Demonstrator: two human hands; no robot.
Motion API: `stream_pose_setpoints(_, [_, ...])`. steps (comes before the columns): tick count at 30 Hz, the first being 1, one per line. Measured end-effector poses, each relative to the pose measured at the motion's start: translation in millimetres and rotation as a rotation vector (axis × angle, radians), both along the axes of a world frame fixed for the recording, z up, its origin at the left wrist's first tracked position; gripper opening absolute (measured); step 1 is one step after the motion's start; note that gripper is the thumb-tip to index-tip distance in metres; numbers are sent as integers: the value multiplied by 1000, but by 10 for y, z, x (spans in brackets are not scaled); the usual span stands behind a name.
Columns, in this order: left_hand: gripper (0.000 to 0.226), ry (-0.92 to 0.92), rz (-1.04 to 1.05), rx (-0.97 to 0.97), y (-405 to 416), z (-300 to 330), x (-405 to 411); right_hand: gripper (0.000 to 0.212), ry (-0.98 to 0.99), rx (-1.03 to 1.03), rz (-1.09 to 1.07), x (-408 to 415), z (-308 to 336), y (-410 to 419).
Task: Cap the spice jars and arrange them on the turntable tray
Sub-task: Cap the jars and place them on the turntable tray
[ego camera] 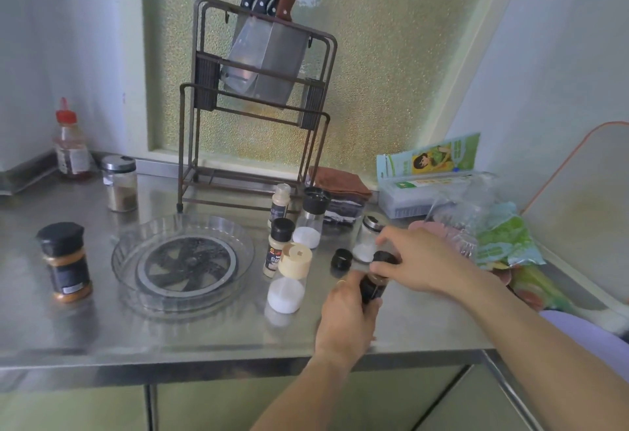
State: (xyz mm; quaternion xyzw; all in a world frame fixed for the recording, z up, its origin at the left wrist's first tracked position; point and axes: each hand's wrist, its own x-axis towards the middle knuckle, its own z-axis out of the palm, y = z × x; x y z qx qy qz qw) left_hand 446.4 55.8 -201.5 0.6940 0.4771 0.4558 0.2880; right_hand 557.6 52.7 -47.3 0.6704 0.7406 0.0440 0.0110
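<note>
My left hand (345, 316) grips a dark spice jar (372, 289) just above the steel counter. My right hand (417, 260) pinches the black cap (384, 257) on top of that jar. A loose black cap (342, 258) lies just left of it. The clear turntable tray (129, 260) sits to the left with nothing on it. Between tray and hands stand a white-powder jar with a beige lid (289, 281), a small black-capped bottle (277, 247), a black-topped grinder jar (311, 218), an uncapped small bottle (280, 202) and a metal-lidded jar (367, 238).
An orange-spice jar with a black lid (66, 262) stands far left, with a metal-lidded jar (119, 183) and a red-capped sauce bottle (69, 141) behind it. A knife rack (252, 104) stands at the back. Folded cloths (340, 192), a box and plastic bags (497, 233) crowd the right.
</note>
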Motion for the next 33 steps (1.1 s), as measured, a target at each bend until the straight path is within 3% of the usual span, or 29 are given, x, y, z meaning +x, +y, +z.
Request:
stream_pose_setpoints(4, [23, 3, -4, -17, 10, -13, 5, 59, 110, -72, 44, -29, 20, -26])
stream_pose_setpoints(7, [23, 12, -3, -14, 16, -7, 7, 44, -54, 19, -11, -50, 38, 25])
stream_pose_setpoints(12, [25, 5, -10, -7, 40, -41, 15, 58, 27, -82, 12, -41, 8, 30])
stream_pose_setpoints(15, [24, 16, 6, -5, 31, -29, 11, 55, -73, -13, -60, -35, 39, 44])
stream_pose_setpoints(19, [24, 12, -3, -30, 15, -13, 3, 69, 38, -115, 6, -74, 85, -19])
stream_pose_setpoints(23, [29, 28, -8, -19, 10, -29, 10, 70, -43, -44, -61, -79, 77, 8])
stream_pose_setpoints(26, [25, 18, 5, -25, 18, -29, 9, 58, 42, -91, -36, -103, 75, 5])
stream_pose_setpoints(29, [25, 33, 21, -17, 13, -30, 11, 33, 47, 3, -30, -106, -30, 17])
stream_pose_setpoints(33, [26, 51, 48, -21, 3, -12, 32, 32, 41, 115, -84, -120, -186, 31])
